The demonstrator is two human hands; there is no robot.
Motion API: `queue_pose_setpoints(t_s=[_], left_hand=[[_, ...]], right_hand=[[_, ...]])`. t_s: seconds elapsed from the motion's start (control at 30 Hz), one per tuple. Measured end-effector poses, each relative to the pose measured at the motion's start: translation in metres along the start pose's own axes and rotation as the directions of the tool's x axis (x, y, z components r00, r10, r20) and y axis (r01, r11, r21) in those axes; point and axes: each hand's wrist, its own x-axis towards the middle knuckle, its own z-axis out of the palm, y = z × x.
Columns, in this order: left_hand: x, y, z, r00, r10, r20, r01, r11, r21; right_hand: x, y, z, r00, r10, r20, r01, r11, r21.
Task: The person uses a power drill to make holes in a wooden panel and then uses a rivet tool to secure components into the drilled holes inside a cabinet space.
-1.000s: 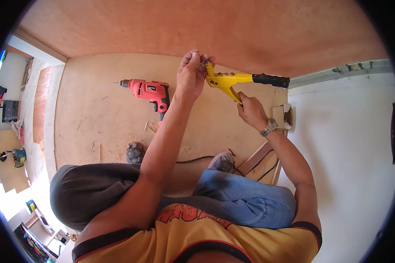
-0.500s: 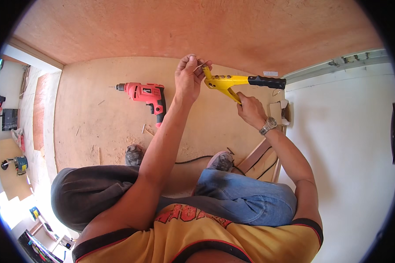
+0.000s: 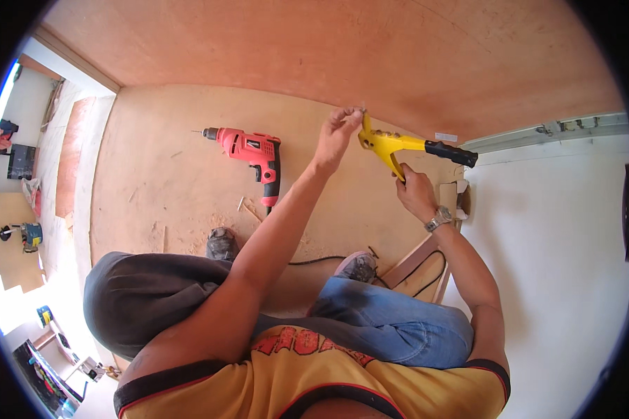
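Observation:
A yellow hand riveter [image 3: 391, 144] with black grips is held up in front of the wooden panel, its nose pointing up. My right hand [image 3: 418, 193] is closed round its lower handle; the upper handle extends to the right, apart from the lower one. My left hand [image 3: 337, 138] pinches at the riveter's nose, thumb and fingers together. A thin tip shows just above those fingertips, but what they hold is too small to make out. A red power drill [image 3: 248, 155] with a black grip lies on the board, left of my left forearm.
Wood shavings and scraps litter the plywood board [image 3: 147, 167]. A black cable [image 3: 314, 262] runs past my shoes. The reddish wooden panel [image 3: 314, 52] stands ahead, and a white wall [image 3: 545, 244] rises at the right. A small cardboard box [image 3: 461, 199] sits by that wall.
The view has shifted slightly. Both hands and the riveter have moved a little to the right, and my left fingers have drawn closer together at the nose.

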Motion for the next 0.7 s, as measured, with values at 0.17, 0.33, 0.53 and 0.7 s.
queue_pose_setpoints(t_s=[0.17, 0.33, 0.53, 0.7], left_hand=[[-0.054, -0.044, 0.032, 0.966, -0.2, 0.166, 0.219, 0.97, -0.104], [-0.055, -0.062, 0.018, 0.941, -0.3, 0.158, 0.333, 0.904, -0.267], [-0.065, -0.1, -0.03, 0.827, -0.557, 0.078, 0.557, 0.792, -0.251], [-0.033, -0.121, -0.04, 0.874, -0.466, 0.137, 0.472, 0.746, -0.47]], right_hand=[[-0.001, -0.002, 0.028, 0.983, -0.011, -0.186, 0.068, 0.952, 0.298], [-0.012, -0.044, 0.022, 0.971, 0.078, 0.224, -0.133, 0.961, 0.242], [0.016, -0.039, -0.038, 0.975, -0.211, -0.064, 0.182, 0.934, -0.307], [0.069, 0.038, 0.0, 0.984, -0.141, 0.105, 0.162, 0.959, -0.233]])
